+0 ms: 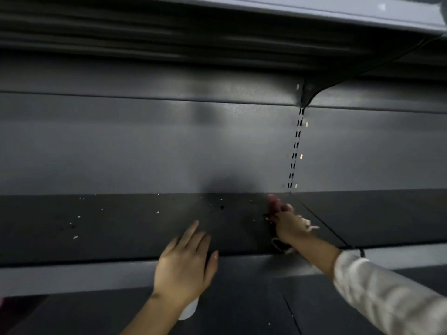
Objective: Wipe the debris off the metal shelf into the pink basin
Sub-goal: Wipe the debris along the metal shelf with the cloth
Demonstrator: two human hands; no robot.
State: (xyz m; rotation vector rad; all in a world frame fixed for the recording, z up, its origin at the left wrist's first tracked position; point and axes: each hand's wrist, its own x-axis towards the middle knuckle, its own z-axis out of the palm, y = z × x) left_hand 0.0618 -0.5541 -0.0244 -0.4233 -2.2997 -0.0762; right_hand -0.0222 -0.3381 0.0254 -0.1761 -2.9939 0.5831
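The dark grey metal shelf (pixel 121 228) runs across the middle of the view, scattered with small pale crumbs of debris (pixel 75 237). My right hand (pixel 287 226) reaches to the back right of the shelf and is closed on a reddish, blurred cloth (pixel 274 204); pale scraps (pixel 308 224) lie beside it. My left hand (pixel 186 262) rests flat at the shelf's front edge, fingers apart, holding nothing. A sliver of pink (pixel 2 302) at the far left edge may be the basin; most of it is out of view.
A grey back panel with a slotted upright (pixel 295 151) rises behind the shelf. Another shelf (pixel 314 10) hangs overhead. A lower shelf (pixel 242 310) lies beneath, with a white object (pixel 189 310) under my left wrist.
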